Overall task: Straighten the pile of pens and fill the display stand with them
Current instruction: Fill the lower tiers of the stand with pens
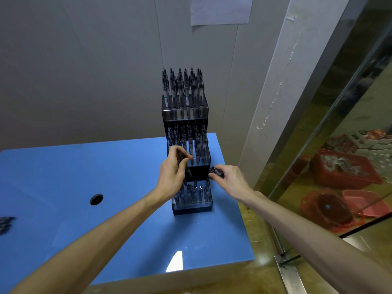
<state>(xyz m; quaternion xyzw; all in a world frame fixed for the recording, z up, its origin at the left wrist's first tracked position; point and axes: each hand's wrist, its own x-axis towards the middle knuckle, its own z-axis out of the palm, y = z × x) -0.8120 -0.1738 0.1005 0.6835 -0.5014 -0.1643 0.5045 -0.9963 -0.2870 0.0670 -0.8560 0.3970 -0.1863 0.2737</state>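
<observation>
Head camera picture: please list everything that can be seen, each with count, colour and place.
display stand: one, dark with clear fronts, three tiers, on the table's right part
pens in the stand: many, dark, upright in all three tiers; the bottom tier shows some open holes
loose pens: a few, dark, at the table's left edge
table: one, blue, with a round hole left of the stand
paper sheet: one, pale, on the wall above
red baskets: several, behind the glass on the right
left hand: holds a bunch of dark pens at the middle tier
right hand: holds dark pens above the bottom tier
</observation>
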